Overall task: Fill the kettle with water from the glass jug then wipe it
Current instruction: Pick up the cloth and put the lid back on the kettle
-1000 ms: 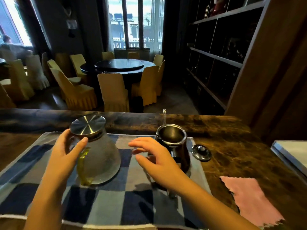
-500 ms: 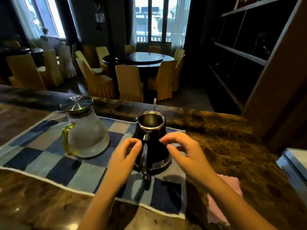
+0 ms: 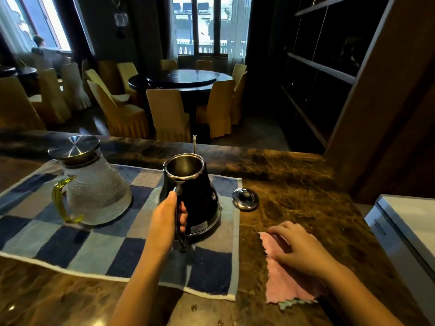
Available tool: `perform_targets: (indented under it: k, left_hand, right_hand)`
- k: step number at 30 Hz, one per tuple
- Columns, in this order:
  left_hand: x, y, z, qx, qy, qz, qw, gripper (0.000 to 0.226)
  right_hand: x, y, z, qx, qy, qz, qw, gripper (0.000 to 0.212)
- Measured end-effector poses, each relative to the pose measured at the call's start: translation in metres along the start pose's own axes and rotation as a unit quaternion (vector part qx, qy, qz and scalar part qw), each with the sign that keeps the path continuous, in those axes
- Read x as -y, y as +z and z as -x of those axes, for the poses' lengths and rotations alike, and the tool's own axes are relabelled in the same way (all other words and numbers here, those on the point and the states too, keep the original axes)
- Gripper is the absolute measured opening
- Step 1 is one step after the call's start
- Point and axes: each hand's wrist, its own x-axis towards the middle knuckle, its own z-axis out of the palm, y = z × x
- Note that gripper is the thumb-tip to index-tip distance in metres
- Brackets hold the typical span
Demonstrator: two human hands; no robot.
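Observation:
A black kettle (image 3: 195, 196) with its top uncovered stands on a blue checked towel (image 3: 70, 245). My left hand (image 3: 164, 222) is wrapped around the kettle's handle. The kettle's round lid (image 3: 244, 199) lies on the marble counter just right of the towel. A textured glass jug (image 3: 96, 191) with a steel lid and yellow-green handle stands on the towel to the left, untouched. My right hand (image 3: 299, 248) rests flat on a pink cloth (image 3: 284, 281) on the counter at the right, fingers spread.
The brown marble counter (image 3: 294, 175) has a raised back ledge. A white box-like object (image 3: 409, 231) sits at the right edge. Beyond the counter are a round dining table, yellow-covered chairs and dark shelving on the right. A few water drops lie near the front edge.
My left hand has left the jug and closed around the kettle's handle. My right hand moved away from the kettle, down and right, onto the pink cloth.

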Motion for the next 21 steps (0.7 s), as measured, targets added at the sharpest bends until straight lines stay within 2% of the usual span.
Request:
perform_targets:
  k: [4,8,10,13,18,21]
  left_hand:
    - [-0.001,0.002,-0.003,0.007,0.001,-0.005,1.000,0.045]
    - [0.001,0.001,-0.004,0.014,0.023,-0.007,1.000,0.044]
    - [0.003,-0.001,-0.006,0.020,0.036,-0.008,0.999,0.044]
    - [0.003,-0.007,-0.009,0.021,0.042,-0.009,0.999,0.044]
    - [-0.004,-0.022,-0.018,0.025,0.018,0.007,0.999,0.044]
    - [-0.007,-0.030,-0.020,0.031,0.004,0.009,0.999,0.043]
  right_hand:
    - [-0.002,0.001,-0.003,0.005,0.000,-0.005,1.000,0.043]
    - [-0.001,0.004,-0.009,0.009,0.010,-0.016,1.000,0.009]
    - [-0.001,0.005,-0.013,0.016,0.005,-0.035,0.999,0.010]
    - [-0.001,-0.003,-0.020,0.036,-0.002,-0.141,0.989,0.011]
    - [0.015,-0.018,-0.033,0.012,0.003,-0.341,0.940,0.011]
    - [0.022,-0.019,-0.040,0.018,-0.016,-0.334,0.942,0.012]
